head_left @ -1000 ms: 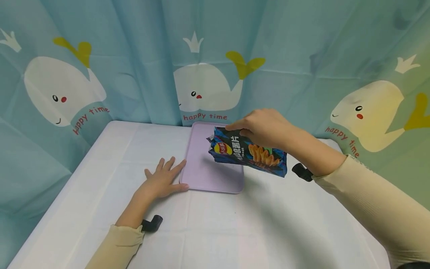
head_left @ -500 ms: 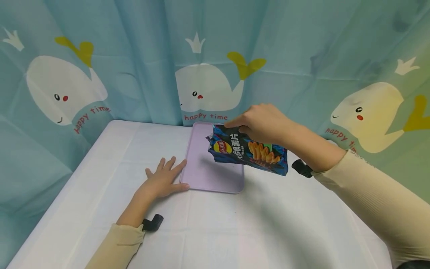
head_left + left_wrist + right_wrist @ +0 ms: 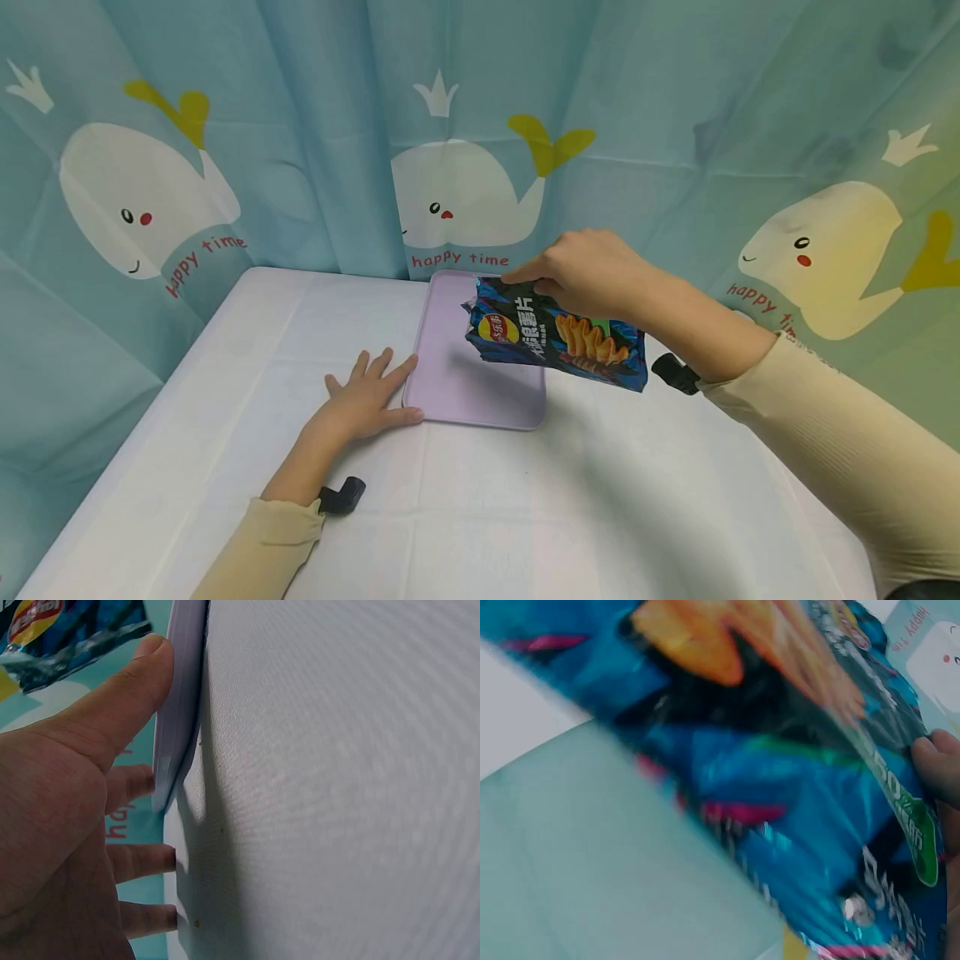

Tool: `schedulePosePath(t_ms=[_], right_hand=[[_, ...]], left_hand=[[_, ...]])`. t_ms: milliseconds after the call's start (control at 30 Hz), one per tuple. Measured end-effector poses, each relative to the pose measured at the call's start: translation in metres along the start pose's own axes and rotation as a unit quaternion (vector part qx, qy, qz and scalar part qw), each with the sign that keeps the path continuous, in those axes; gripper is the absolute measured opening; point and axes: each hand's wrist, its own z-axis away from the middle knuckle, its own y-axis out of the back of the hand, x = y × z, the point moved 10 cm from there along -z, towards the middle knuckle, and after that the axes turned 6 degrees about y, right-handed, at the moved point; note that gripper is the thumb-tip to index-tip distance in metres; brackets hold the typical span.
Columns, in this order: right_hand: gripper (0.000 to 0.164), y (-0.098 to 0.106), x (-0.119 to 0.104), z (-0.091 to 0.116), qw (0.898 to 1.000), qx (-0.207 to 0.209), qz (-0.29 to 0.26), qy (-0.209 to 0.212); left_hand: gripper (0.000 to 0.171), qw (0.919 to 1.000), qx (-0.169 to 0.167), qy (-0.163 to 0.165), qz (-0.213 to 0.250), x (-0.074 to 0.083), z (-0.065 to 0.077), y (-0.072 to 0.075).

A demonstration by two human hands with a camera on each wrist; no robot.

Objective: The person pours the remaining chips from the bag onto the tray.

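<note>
A dark blue bag of potato chips (image 3: 558, 337) hangs tilted over a shallow lilac tray (image 3: 472, 400), its torn end pointing left. My right hand (image 3: 592, 271) grips the bag by its upper edge, with the thumb on the printed face in the right wrist view, where the bag (image 3: 795, 787) fills much of the picture. My left hand (image 3: 362, 402) lies with fingers spread at the tray's left edge. In the left wrist view its thumb touches the rim of the tray (image 3: 180, 690), and other fingertips reach the tablecloth. The inside of the bag is hidden.
A white cloth (image 3: 465, 517) covers the table. Right behind it hangs a teal curtain (image 3: 315, 167) printed with whales. A small black wrist mount (image 3: 342, 497) sits on the left wrist and another black mount (image 3: 675, 373) on the right.
The right hand and the chip bag rose slightly over the first half second, then stayed nearly still. My left hand and the tray hold their places.
</note>
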Motion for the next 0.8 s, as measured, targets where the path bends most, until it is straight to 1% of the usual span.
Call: schedulePosePath(t_ms=[400,600,800], right_hand=[[0.038,0.0009,0.0013,-0.0025,1.000,-0.004,0.010,-0.007],[0.038,0.0052,-0.0002,-0.0052,1.000,-0.004,0.021,-0.002],[0.039,0.0055,-0.0018,-0.0078,1.000,-0.006,0.021,-0.003]], left_hand=[[0.091,1.0000,0.001,-0.003,0.002,0.0024,-0.0002,-0.0006],[0.090,1.0000,0.004,-0.003,0.000,0.0024,-0.0009,0.0012],[0.091,1.0000,0.003,-0.001,0.005,0.0015,-0.0012,0.0008]])
